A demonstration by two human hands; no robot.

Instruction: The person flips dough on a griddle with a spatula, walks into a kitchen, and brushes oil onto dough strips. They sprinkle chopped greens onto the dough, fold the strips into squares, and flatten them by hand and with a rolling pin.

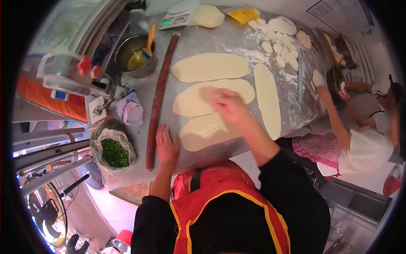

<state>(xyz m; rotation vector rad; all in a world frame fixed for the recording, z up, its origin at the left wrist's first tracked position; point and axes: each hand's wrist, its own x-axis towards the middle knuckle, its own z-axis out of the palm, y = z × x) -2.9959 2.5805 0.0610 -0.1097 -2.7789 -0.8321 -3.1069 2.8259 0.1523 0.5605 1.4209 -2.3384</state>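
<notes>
Three long flat sheets of dough lie side by side on the metal table: a far dough sheet [211, 67], a middle dough sheet [188, 100] and a near dough sheet [207, 134] with a wet, glistening top. My right hand [228, 103], smeared by motion, is over the middle sheet; I cannot tell whether it holds anything. My left hand [167, 146] lies flat on the table with its fingers stretched out, beside the lower end of a long brown rolling pin [160, 93]. A fourth dough sheet [267, 101] lies lengthwise to the right.
Left of the rolling pin are a metal pot [127, 63] of yellow liquid with an orange-handled brush [149, 40] and a bag of chopped greens [114, 152]. A scale [175, 19], a large dough lump [207, 16] and dough pieces [281, 44] sit at the back. Co-workers' arms [332, 103] reach in right.
</notes>
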